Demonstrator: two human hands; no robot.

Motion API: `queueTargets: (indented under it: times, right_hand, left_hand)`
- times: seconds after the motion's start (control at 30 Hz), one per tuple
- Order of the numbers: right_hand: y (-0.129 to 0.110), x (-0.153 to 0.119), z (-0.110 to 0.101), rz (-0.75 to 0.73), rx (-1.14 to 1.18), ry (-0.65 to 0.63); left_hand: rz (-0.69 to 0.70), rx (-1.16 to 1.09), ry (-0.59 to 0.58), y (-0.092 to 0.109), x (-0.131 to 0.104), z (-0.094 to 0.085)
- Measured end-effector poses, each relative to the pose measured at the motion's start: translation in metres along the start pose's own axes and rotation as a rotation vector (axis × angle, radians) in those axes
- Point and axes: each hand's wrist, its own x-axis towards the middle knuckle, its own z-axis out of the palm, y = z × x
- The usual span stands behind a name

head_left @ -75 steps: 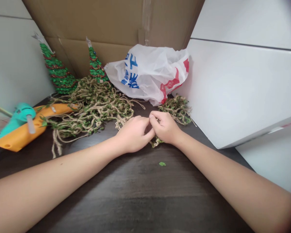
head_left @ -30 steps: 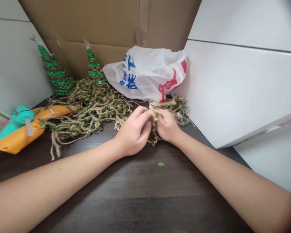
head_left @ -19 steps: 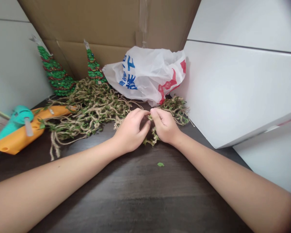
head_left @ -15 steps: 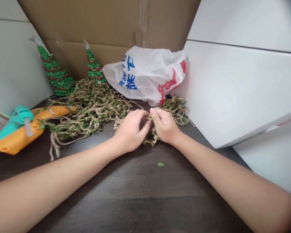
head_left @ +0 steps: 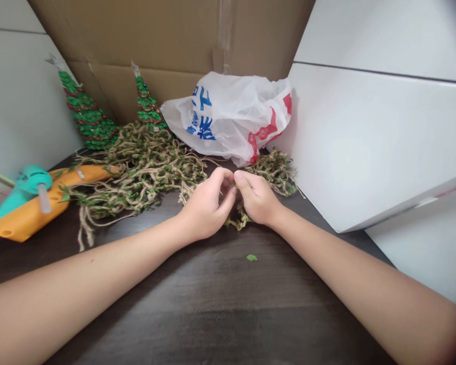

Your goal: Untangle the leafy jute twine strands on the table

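My left hand (head_left: 209, 205) and my right hand (head_left: 259, 196) meet above the dark table, fingertips together. Between them they pinch a knotted twine cord with green leaves (head_left: 238, 221), whose lower end hangs out below the right hand. The gripped stretch is mostly hidden by my fingers. Just left of my left hand lies a big tangled heap of leafy twine (head_left: 148, 165). Behind my right hand sits a smaller bundle of the same twine (head_left: 275, 170). One loose green leaf (head_left: 252, 257) rests on the table in front.
A white plastic bag (head_left: 231, 116) with blue and red print stands behind my hands. Two small tinsel Christmas trees (head_left: 85, 119) are at the back left. A teal and orange glue gun-like tool (head_left: 34, 208) lies left. White boxes (head_left: 365, 137) and cardboard (head_left: 144, 35) border the table.
The left fingers have curled slightly and moved up around the cord, so less of it shows between the hands. The right hand has hardly shifted.
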Motion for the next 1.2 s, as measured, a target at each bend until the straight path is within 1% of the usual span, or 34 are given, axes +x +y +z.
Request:
queueTargets:
  times: [0.13,0.23,0.43,0.53,0.67,0.83,1.1,1.2]
  right_hand:
    - [0.0009,-0.0018,-0.0019,-0.038,0.050,-0.043]
    - [0.0004,-0.0019,-0.0021,-0.037,0.046,-0.059]
    - [-0.0015,-0.0004,-0.0005,-0.015,-0.007,-0.018]
    - [-0.0012,0.0001,-0.0005,-0.027,-0.025,-0.003]
    - [-0.0005,0.0000,-0.0001,-0.037,-0.041,-0.002]
    - [-0.0015,0.0007,0.0009,-0.045,-0.101,0.014]
    - [0.0019,0.0025,0.0012,-0.069,-0.211,0.116]
    - [0.0031,0.0021,0.0016,-0.058,-0.252,0.159]
  left_hand:
    - [-0.002,0.007,0.090,-0.0011,-0.0001,0.0006]
    - [-0.009,0.001,0.109,-0.0037,0.0000,0.0015]
    - [-0.046,0.087,0.106,-0.0070,0.0017,0.0009]
    - [-0.072,0.121,0.076,-0.0068,0.0029,-0.0001]
    - [-0.116,0.083,0.028,-0.0069,0.0032,-0.0003]
    - [-0.132,0.102,0.030,-0.0056,0.0033,-0.0008]
    - [-0.141,0.157,0.007,-0.0010,0.0042,-0.0026]
    - [-0.134,0.162,-0.001,-0.0004,0.0037,-0.0023]
